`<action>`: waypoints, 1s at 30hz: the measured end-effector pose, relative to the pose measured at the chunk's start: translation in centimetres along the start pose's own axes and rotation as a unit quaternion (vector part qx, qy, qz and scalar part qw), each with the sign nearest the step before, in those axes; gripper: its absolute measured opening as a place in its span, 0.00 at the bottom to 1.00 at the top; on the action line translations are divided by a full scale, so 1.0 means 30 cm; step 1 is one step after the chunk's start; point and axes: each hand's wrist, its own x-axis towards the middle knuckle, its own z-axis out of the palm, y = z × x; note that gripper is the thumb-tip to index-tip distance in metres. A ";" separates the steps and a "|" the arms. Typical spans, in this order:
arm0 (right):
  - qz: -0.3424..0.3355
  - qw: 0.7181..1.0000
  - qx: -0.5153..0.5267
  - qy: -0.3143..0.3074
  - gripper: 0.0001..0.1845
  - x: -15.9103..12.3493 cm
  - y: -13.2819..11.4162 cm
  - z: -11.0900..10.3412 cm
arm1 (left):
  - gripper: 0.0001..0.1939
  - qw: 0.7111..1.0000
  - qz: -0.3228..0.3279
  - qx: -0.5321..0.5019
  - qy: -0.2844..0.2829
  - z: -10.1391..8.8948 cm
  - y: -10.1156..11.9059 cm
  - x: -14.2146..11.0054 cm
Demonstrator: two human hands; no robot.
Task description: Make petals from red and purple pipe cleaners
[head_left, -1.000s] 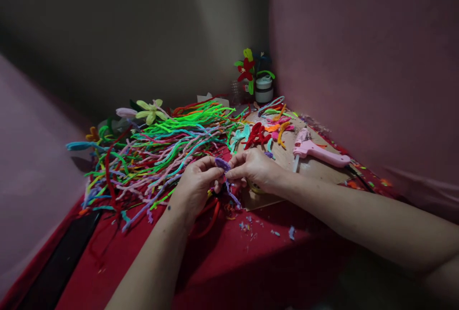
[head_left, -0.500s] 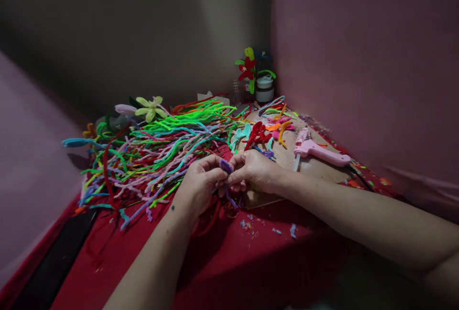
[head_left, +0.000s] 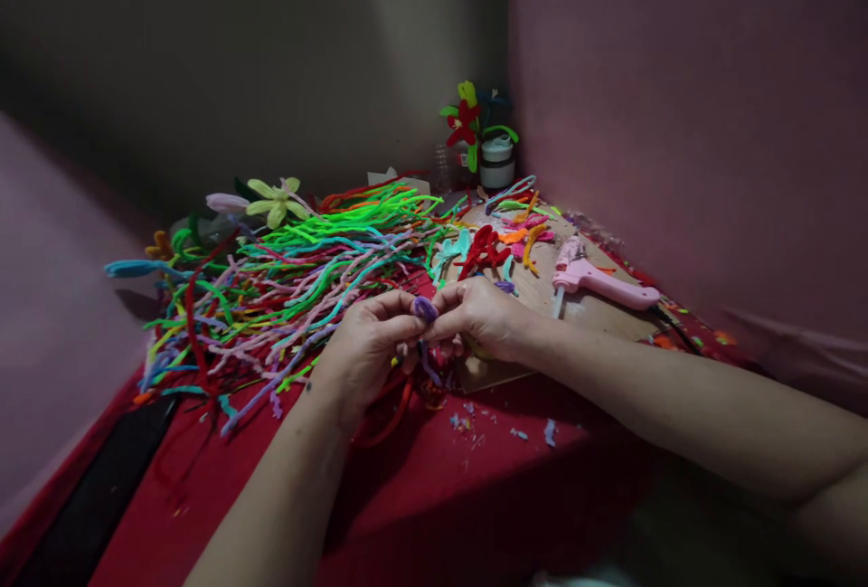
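A purple pipe cleaner [head_left: 425, 307], bent into a small loop, is pinched between my two hands above the front of the table. My left hand [head_left: 370, 338] grips it from the left with thumb and fingers closed. From the right, my right hand [head_left: 478, 320] holds it in a pinch, the fingertips of both hands almost meeting. A purple tail hangs below the fingers. Under my left hand, a red pipe cleaner [head_left: 400, 411] curves over the red cloth. Part of the purple piece is hidden by my fingers.
A large heap of coloured pipe cleaners [head_left: 325, 270] spreads to the left. On the cardboard [head_left: 603, 320] at right lie a pink glue gun [head_left: 603, 282] and red bent pieces [head_left: 483, 250]. Behind stand a lidded jar [head_left: 497, 166] and a red fuzzy flower [head_left: 463, 123]. Purple scraps [head_left: 550, 432] dot the cloth.
The purple loop has turned slightly and shows more of its open shape between my fingertips. Both hands stay together, and the whole view has shifted a little.
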 end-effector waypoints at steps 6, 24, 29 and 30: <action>-0.001 0.998 0.033 -0.047 0.11 -0.003 0.005 0.001 | 0.05 0.998 -0.036 -0.041 -0.019 -0.007 0.018 -0.006; -0.023 0.998 0.012 -0.061 0.11 -0.016 -0.005 0.000 | 0.07 0.997 -0.030 -0.028 -0.060 -0.026 0.030 -0.023; -0.014 0.999 0.001 -0.044 0.10 -0.010 -0.007 -0.003 | 0.09 0.999 0.034 0.026 -0.013 -0.018 0.028 -0.022; -0.020 0.999 -0.007 -0.034 0.11 -0.008 -0.004 -0.002 | 0.08 0.997 0.055 0.054 0.008 -0.012 0.027 -0.022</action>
